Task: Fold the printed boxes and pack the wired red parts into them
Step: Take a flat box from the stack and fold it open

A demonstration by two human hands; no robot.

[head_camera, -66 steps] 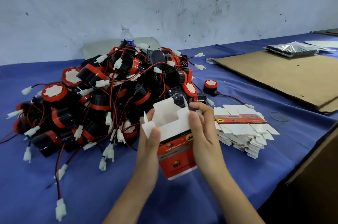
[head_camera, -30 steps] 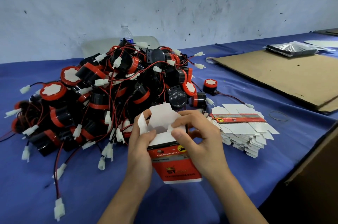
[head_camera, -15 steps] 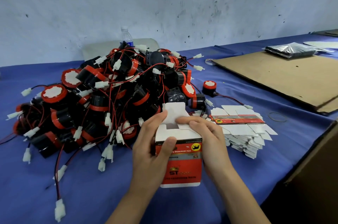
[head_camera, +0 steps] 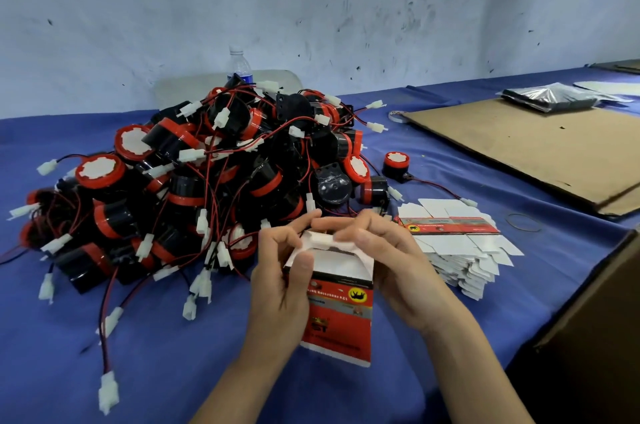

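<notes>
Printed box (head_camera: 341, 316) (red card, white flaps) pinched between left hand (head_camera: 277, 285), right hand (head_camera: 394, 271).

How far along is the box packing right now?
Done: no finished box shows. In hand: the left hand and right hand hold one printed box, folding its white end flaps. Left: the pile of wired red parts and the stack of flat boxes both wait.
</notes>
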